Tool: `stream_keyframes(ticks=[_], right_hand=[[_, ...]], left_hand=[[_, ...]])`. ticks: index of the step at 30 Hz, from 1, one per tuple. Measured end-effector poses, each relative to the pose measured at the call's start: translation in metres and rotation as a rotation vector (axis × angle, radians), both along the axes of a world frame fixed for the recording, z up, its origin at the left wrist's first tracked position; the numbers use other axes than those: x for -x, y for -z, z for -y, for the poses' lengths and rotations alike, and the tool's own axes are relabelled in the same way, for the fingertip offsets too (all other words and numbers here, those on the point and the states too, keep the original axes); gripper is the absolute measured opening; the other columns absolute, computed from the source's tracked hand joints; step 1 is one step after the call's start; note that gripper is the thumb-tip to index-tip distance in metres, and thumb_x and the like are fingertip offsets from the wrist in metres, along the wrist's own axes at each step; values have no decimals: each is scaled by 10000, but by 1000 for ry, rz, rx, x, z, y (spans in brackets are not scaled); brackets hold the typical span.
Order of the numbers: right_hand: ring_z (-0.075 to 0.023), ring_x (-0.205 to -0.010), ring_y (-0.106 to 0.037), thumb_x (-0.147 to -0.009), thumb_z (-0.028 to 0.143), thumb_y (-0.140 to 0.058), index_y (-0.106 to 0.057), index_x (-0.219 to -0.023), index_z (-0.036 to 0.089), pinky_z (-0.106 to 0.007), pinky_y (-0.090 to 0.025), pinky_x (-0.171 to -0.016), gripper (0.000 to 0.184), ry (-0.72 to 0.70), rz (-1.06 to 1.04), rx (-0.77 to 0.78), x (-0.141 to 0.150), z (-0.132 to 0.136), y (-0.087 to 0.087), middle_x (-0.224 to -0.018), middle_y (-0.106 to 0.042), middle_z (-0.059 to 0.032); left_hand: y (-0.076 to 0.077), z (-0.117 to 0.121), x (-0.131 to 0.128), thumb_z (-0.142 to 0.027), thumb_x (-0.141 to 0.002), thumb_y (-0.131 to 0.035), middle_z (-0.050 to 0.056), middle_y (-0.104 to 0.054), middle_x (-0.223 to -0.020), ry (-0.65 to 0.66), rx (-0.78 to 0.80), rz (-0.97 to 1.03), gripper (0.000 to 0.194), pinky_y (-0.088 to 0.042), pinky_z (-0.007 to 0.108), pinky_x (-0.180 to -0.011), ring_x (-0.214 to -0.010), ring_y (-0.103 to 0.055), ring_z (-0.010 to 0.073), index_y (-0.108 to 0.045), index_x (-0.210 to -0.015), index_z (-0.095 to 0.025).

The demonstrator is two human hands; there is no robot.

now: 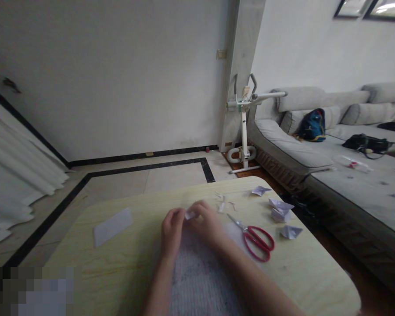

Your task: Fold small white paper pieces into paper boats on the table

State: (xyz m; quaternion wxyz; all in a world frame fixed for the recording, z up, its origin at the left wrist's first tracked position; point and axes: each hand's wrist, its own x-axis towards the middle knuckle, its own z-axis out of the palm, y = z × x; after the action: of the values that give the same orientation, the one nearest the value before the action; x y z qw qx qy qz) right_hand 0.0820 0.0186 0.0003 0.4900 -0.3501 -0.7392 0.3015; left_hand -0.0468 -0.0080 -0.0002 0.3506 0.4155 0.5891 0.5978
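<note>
My left hand (172, 226) and my right hand (204, 219) meet above the middle of the table, both closed on a small piece of white paper (190, 214). Fingers cover most of that paper, so its shape is hard to make out. Red-handled scissors (256, 241) lie to the right of my right hand, blades towards the far side. Thin paper scraps (222, 204) are scattered just beyond the blades. Folded paper pieces sit along the right edge: one at the back (260, 190), a stacked group (281, 210), and one nearer (291, 232).
A flat white paper sheet (113, 226) lies on the left of the pale wooden table (112, 272). A grey sofa (358, 175) holding a blue backpack (312, 125) and a black bag (367, 144) stands to the right. White exercise equipment (244, 131) stands behind the table.
</note>
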Motion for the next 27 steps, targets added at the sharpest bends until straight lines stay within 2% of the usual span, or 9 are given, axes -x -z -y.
stream_keyframes(ticks=[4, 8, 12, 16, 19, 22, 27], right_hand=[[-182, -917, -539, -670, 15, -517, -602, -975, 200, -308, -461, -785, 366, -26, -22, -16, 1, 3, -3, -991, -560, -58], [-154, -786, -550, -709, 68, -519, -565, -1006, 194, -284, -466, -701, 326, 74, -116, 114, 1, 3, -4, -936, -578, -40], [-127, -628, -521, -749, 156, -548, -566, -997, 184, -238, -433, -576, 251, 84, -171, 316, 2, -2, -3, -722, -563, 15], [-114, -575, -491, -731, 187, -573, -597, -906, 177, -222, -410, -542, 177, 69, -224, 399, 0, -7, -2, -623, -519, 43], [-109, -565, -488, -718, 187, -575, -599, -910, 174, -219, -408, -539, 195, 66, -277, 434, -1, -9, -2, -625, -520, 45], [-105, -563, -478, -723, 183, -561, -594, -923, 174, -213, -398, -531, 202, 42, -288, 424, -1, -9, -2, -625, -507, 48], [-100, -564, -459, -725, 146, -534, -580, -967, 176, -205, -381, -521, 248, 15, -257, 394, -1, -7, 1, -629, -486, 54]], left_hand=[[-1, -1, 0, -377, -694, -663, 43, -690, -749, -20, 28, 127, 298, -517, 267, -622, -689, -654, 182, -617, -858, -133], [-1, -1, 0, -339, -689, -678, 44, -707, -756, -18, 21, 171, 317, -528, 265, -623, -680, -668, 178, -601, -927, -144], [2, 0, -1, -338, -736, -648, 59, -713, -830, 41, -16, 46, 274, -531, 263, -675, -771, -677, 189, -629, -937, -153], [9, -1, -4, -349, -755, -635, 71, -709, -885, 107, -37, -25, 290, -533, 268, -703, -812, -675, 199, -641, -965, -150], [13, -2, -6, -351, -741, -656, 88, -704, -959, 131, -40, -39, 344, -533, 278, -740, -851, -673, 206, -632, -1020, -151], [15, -2, -5, -366, -751, -647, 89, -702, -954, 74, -39, -87, 328, -535, 288, -737, -834, -675, 207, -638, -1004, -158], [18, -2, -3, -350, -794, -604, 89, -699, -966, 47, -118, -279, 243, -528, 319, -783, -871, -667, 214, -654, -959, -180]])
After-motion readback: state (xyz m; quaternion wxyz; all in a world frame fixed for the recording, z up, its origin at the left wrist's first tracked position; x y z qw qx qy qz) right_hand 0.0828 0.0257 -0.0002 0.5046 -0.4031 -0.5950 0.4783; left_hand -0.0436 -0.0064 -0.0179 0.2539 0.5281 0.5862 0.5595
